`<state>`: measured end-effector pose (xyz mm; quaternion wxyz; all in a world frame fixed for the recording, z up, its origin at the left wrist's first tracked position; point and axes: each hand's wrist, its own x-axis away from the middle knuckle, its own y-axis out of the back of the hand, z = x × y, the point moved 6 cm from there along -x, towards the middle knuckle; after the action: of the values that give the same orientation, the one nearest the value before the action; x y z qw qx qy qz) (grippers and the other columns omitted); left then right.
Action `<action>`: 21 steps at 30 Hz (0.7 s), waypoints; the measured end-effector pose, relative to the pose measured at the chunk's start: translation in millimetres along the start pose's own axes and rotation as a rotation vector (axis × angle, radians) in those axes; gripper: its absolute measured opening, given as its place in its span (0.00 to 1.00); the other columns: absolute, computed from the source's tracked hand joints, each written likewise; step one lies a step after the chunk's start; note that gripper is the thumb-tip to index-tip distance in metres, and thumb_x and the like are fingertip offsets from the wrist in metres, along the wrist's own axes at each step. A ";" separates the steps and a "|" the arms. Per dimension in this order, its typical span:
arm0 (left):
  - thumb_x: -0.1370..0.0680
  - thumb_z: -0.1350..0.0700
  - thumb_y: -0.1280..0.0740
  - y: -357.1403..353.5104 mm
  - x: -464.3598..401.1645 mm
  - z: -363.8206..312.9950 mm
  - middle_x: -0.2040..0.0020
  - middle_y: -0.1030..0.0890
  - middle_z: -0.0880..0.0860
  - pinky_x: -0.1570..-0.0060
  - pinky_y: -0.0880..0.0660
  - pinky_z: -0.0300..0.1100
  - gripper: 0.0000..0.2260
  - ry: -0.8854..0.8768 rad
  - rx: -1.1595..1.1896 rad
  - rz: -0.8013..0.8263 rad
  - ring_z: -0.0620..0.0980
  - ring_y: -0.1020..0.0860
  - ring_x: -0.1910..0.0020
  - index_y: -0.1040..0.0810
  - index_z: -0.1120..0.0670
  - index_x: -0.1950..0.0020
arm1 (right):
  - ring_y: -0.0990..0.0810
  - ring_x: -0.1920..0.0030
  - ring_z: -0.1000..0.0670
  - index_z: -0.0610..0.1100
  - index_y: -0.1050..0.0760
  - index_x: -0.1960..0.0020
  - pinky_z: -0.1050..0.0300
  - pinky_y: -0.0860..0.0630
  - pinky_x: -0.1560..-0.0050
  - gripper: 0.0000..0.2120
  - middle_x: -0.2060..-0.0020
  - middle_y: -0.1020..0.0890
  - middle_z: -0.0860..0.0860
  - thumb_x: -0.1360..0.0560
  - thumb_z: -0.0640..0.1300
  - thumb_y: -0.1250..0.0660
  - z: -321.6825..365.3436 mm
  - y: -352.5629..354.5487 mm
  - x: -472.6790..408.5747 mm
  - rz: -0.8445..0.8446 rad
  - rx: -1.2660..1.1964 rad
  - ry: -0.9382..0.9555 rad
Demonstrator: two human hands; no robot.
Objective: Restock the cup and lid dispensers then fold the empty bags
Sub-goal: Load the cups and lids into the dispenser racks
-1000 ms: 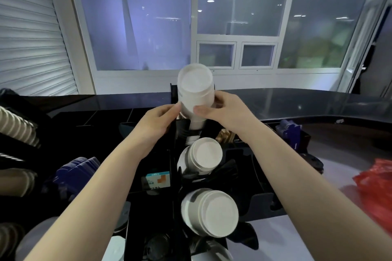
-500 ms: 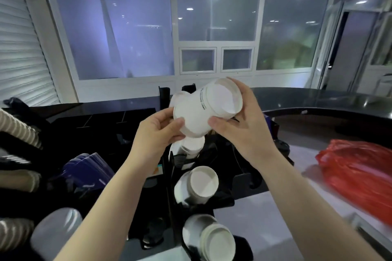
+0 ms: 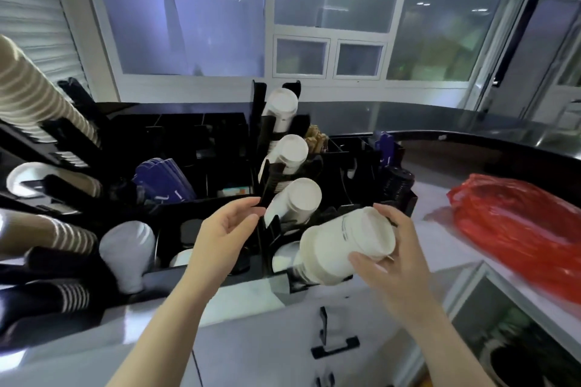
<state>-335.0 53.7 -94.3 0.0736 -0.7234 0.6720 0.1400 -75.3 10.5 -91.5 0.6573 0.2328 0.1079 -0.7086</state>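
Note:
My right hand (image 3: 397, 264) grips a stack of white paper cups (image 3: 342, 248) by its upper end, tilted, with its lower end at the bottom slot of the black cup dispenser (image 3: 270, 185). Three other slots above hold white cup stacks (image 3: 295, 201), bases facing me. My left hand (image 3: 226, 229) hovers just left of the dispenser with fingers loosely curled, its fingertips near the black divider, holding nothing. A red plastic bag (image 3: 518, 223) lies crumpled on the counter at right.
Brown ribbed cup stacks (image 3: 34, 100) and black ribbed cups (image 3: 56, 298) fill a rack at left. Blue sleeves (image 3: 163, 182) and black lids (image 3: 397, 182) sit in the organiser. A white cabinet with black handles (image 3: 333, 345) is below; a dark counter (image 3: 440, 129) curves behind.
The stack of white cups came down from the top slot to the bottom slot. My left hand let go of it and moved aside. The camera tilted down.

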 end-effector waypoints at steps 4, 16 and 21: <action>0.22 0.62 0.35 9.2 15.3 9.1 0.50 0.16 0.43 0.45 0.27 0.36 0.14 0.028 -0.050 -0.028 0.39 0.20 0.46 0.22 0.43 0.44 | 0.26 0.43 0.62 0.69 0.35 0.41 0.67 0.24 0.51 0.34 0.46 0.27 0.69 0.33 0.42 0.23 -19.3 -10.1 12.9 -0.014 0.112 -0.033; 0.21 0.61 0.36 36.2 43.5 29.3 0.49 0.16 0.43 0.46 0.28 0.37 0.13 0.134 -0.075 -0.101 0.38 0.21 0.47 0.21 0.45 0.43 | 0.33 0.40 0.59 0.56 0.33 0.34 0.68 0.36 0.47 0.35 0.40 0.31 0.62 0.36 0.46 0.22 -38.3 -47.8 -6.2 0.065 0.581 -0.013; 0.21 0.60 0.36 42.6 53.1 38.5 0.49 0.16 0.43 0.46 0.28 0.37 0.12 0.170 -0.089 -0.118 0.38 0.21 0.47 0.21 0.45 0.43 | 0.29 0.42 0.52 0.53 0.36 0.33 0.60 0.33 0.49 0.34 0.38 0.29 0.55 0.33 0.47 0.23 -63.4 -61.4 -10.1 0.129 0.677 -0.102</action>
<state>-378.3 10.9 -143.4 -0.0077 -0.7735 0.6253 0.1031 -123.3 55.4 -151.1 0.5910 0.4083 -0.1809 -0.6718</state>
